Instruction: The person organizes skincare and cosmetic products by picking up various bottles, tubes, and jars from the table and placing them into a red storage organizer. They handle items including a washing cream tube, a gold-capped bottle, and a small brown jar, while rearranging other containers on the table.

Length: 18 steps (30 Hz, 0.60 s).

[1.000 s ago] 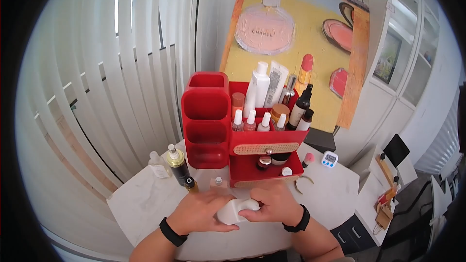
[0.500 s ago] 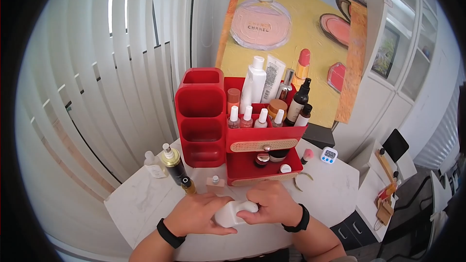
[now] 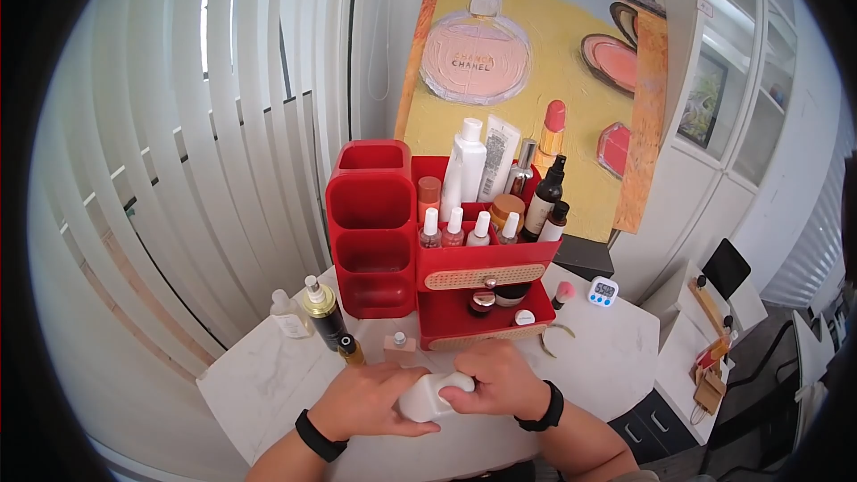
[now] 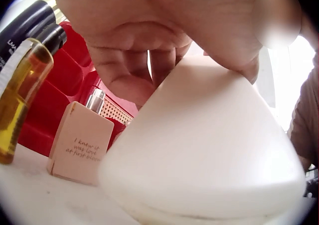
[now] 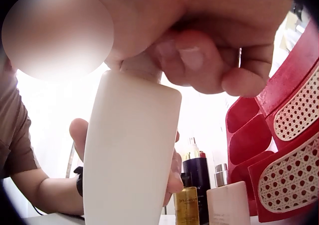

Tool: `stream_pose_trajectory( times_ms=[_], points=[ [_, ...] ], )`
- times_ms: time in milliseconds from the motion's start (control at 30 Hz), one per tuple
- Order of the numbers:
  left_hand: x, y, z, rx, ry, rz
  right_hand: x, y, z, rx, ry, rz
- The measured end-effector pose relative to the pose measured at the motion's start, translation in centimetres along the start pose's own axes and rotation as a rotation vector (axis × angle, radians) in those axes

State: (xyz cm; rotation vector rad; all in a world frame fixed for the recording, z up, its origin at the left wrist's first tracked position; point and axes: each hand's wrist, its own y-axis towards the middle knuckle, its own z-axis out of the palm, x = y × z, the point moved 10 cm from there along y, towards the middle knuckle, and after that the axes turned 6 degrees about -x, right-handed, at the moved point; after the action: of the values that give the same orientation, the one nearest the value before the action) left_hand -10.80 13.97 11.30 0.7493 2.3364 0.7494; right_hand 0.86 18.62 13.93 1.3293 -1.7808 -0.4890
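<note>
Both hands hold a white bottle (image 3: 425, 401) over the front of the table, tilted in the head view. My left hand (image 3: 370, 397) grips its body, thumb and fingers on either side. At the other end, my right hand (image 3: 502, 382) has its fingers and thumb curled round the cap (image 3: 460, 382). In the right wrist view the bottle (image 5: 132, 150) shows broad and smooth, its neck covered by the right fingers. A pink perfume bottle (image 4: 82, 142) with a silver neck stands just beyond the hands.
Behind the hands stands a red organizer (image 3: 373, 250) with bottles on top and a pulled-out lower drawer (image 3: 437, 335). At left are a black spray bottle (image 3: 325, 314), an amber bottle (image 3: 350, 353) and a clear bottle (image 3: 291, 317). A timer (image 3: 603, 292) and pink brush (image 3: 563, 293) stand right.
The head view has shifted slightly. Both hands keep their hold on the white bottle and its cap, with hardly any movement between them.
</note>
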Motion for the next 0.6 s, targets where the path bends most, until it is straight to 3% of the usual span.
stream_pose_trajectory(
  times_ms=[267,600],
  points=[
    [-0.1,0.1,-0.2,0.004,0.046,-0.02,0.3,0.6,-0.7,0.029,-0.076,0.076],
    [-0.1,0.1,-0.1,0.045,-0.057,-0.038,0.2,-0.1,0.3,0.05,-0.059,-0.003]
  ],
)
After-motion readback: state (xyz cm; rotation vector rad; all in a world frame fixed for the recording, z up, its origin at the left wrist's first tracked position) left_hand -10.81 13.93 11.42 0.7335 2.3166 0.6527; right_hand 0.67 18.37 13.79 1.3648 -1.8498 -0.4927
